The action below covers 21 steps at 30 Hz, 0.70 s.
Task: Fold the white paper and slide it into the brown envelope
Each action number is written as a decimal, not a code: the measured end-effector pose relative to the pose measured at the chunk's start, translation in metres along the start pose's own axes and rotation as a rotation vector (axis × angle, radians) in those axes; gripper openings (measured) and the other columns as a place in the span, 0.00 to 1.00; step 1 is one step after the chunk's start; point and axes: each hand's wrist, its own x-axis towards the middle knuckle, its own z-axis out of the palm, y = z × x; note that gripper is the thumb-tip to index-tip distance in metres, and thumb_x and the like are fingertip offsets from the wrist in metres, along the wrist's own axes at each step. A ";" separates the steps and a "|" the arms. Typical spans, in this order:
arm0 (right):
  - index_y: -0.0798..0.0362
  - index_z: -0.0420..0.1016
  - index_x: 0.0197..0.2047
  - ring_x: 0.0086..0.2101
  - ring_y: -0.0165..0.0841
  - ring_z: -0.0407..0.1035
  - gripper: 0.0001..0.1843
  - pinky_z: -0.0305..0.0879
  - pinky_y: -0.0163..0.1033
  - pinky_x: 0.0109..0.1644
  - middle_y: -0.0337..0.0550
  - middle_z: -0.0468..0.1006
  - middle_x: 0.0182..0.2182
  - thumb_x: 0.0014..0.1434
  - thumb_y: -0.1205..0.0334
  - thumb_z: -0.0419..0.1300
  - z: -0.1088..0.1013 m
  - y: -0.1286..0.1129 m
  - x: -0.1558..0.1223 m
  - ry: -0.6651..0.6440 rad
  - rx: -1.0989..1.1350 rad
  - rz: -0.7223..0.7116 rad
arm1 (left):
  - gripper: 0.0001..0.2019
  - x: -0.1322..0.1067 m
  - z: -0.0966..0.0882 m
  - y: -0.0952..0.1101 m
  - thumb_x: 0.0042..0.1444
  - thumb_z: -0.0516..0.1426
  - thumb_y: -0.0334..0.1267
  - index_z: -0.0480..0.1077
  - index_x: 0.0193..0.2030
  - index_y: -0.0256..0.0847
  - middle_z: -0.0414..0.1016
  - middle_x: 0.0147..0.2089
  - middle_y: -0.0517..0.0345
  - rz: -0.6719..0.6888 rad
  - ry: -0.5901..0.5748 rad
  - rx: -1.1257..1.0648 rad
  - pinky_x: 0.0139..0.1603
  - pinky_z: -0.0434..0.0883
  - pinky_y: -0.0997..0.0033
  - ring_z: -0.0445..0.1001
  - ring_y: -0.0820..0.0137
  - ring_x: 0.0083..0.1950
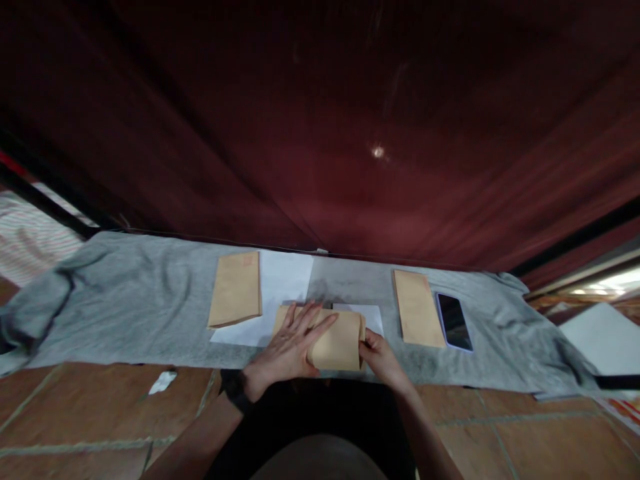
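Head view. Brown stack on white paper, left; brown packet and phone, right. Midway, near front edge: plain brown envelope, layered right end. Left hand flat, fingers spread; right hand pinches that end. Gray cloth extends both sides.

Wears a broad black band on the left wrist, too blurred to read as watch or strap. Has black clothing over the lap and a rounded, dull greyish top, with hands and forearms bare.
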 end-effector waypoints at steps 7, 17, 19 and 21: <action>0.49 0.80 0.38 0.35 0.39 0.75 0.13 0.73 0.42 0.41 0.40 0.83 0.32 0.55 0.51 0.62 -0.005 0.020 0.006 0.162 -0.082 0.059 | 0.54 -0.003 0.009 -0.001 0.46 0.67 0.39 0.44 0.77 0.50 0.52 0.75 0.44 -0.031 0.020 0.061 0.75 0.39 0.39 0.51 0.45 0.75; 0.51 0.77 0.49 0.41 0.39 0.76 0.18 0.73 0.45 0.48 0.51 0.80 0.46 0.60 0.52 0.58 -0.023 0.005 -0.001 0.543 -0.399 -0.129 | 0.55 -0.003 0.025 -0.008 0.46 0.67 0.45 0.42 0.77 0.44 0.61 0.69 0.40 -0.074 0.077 0.096 0.74 0.44 0.37 0.59 0.47 0.71; 0.51 0.78 0.48 0.40 0.40 0.77 0.19 0.73 0.46 0.49 0.50 0.81 0.44 0.62 0.48 0.57 -0.028 -0.003 -0.008 0.502 -0.319 -0.094 | 0.55 -0.001 0.028 -0.005 0.47 0.67 0.44 0.41 0.77 0.45 0.62 0.69 0.41 -0.072 0.082 0.094 0.74 0.44 0.36 0.58 0.47 0.71; 0.50 0.80 0.45 0.38 0.40 0.77 0.20 0.74 0.46 0.47 0.47 0.82 0.39 0.62 0.45 0.57 -0.030 -0.010 -0.015 0.318 -0.193 0.001 | 0.55 0.000 0.030 -0.002 0.47 0.67 0.43 0.40 0.77 0.44 0.61 0.69 0.41 -0.065 0.083 0.082 0.74 0.44 0.37 0.58 0.47 0.71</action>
